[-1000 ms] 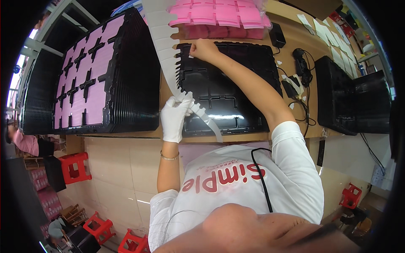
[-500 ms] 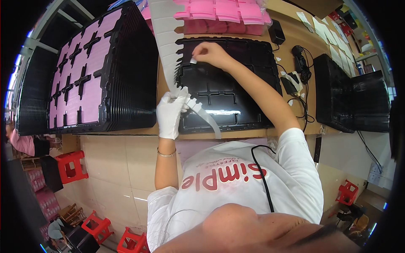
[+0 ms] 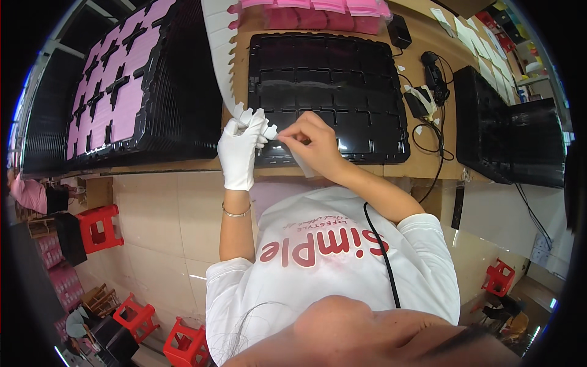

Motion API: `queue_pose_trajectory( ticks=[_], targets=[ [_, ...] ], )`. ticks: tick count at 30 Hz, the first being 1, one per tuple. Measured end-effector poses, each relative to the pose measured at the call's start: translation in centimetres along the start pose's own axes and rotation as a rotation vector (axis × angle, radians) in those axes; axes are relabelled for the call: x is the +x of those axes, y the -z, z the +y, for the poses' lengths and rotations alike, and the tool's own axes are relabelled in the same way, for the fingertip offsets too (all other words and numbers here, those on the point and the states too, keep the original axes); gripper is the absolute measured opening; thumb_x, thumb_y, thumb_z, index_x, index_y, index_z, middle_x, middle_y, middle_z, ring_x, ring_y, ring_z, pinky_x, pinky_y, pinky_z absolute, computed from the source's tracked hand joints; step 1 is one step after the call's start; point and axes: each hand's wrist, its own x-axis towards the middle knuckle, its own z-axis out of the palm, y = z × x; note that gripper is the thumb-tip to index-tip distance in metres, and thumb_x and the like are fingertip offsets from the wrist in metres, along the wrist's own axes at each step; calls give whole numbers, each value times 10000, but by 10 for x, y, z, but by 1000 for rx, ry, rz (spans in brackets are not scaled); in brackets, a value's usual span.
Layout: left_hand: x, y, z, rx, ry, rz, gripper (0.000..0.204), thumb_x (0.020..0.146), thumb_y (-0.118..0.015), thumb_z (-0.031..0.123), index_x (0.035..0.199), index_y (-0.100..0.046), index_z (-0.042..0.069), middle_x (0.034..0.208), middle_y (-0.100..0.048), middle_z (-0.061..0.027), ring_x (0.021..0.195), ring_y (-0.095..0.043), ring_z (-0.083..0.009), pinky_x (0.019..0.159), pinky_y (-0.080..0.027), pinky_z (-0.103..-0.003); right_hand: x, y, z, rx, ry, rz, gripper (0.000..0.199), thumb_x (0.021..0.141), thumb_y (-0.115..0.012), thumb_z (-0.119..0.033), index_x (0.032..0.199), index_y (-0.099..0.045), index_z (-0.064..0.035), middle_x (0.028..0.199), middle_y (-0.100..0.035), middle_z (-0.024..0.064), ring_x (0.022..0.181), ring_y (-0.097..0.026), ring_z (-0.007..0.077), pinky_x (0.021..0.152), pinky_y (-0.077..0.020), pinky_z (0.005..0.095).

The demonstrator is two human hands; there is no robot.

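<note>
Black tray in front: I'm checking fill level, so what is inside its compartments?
The black tray shows only bare glossy compartments. The left hand and right hand cover its near edge.

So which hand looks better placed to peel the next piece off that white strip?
Probably the right hand: it is bare, and its fingers already pinch at the white strip beside the gloved left hand, which grips the strip over the near edge of the black tray.

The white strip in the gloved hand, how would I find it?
Start at the big black tray on the brown table. At its near left corner, the gloved left hand holds a white strip running up past the tray. Unlike the pink pieces nearby, it is white with notched tabs.
</note>
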Motion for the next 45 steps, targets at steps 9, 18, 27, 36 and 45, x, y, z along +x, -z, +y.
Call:
queue_pose_trajectory(
  ticks=[9, 18, 27, 36, 45],
  targets=[
    [-6, 36, -16, 155, -3, 128, 222, 860, -739, 207, 816, -651, 8, 740, -663, -25, 612, -577, -44, 548, -459, -190, 26, -7, 17, -217, 51, -352, 130, 762, -707, -152, 804, -637, -51, 728, -562, 70, 697, -562, 231, 624, -457, 361],
    [-12, 26, -15, 215, 60, 34, 247, 846, -754, 228, 824, -654, 4, 724, -660, -19, 594, -556, -33, 541, -435, -187, 32, -18, 27, -336, 23, -373, 129, 747, -680, -114, 796, -588, -39, 723, -603, 104, 728, -602, 302, 677, -481, 404],
    [-5, 26, -19, 218, 56, 69, 244, 841, -759, 207, 810, -646, -6, 711, -660, -25, 567, -549, -39, 533, -419, -185, 38, 5, 31, -130, 208, -739, 81, 767, -649, -62, 803, -581, -39, 728, -593, 47, 722, -572, 199, 687, -472, 336],
    [-23, 0, 8, -35, 34, 41, 174, 875, -724, 203, 938, -655, 57, 733, -622, 34, 586, -489, -1, 504, -316, -165, 14, 16, 4, 965, -735, -243, 190, 912, -599, -141, 1050, -616, -11, 886, -632, 71, 788, -570, 114, 710, -449, 243],
    [-20, -29, -1, -133, -15, 7, 173, 874, -723, 165, 973, -653, 42, 752, -630, 29, 589, -501, -17, 505, -336, -178, 1, 20, -14, 517, -691, -71, 124, 829, -732, -111, 913, -679, -39, 745, -556, -60, 669, -445, 24, 602, -363, 204]
  ],
)
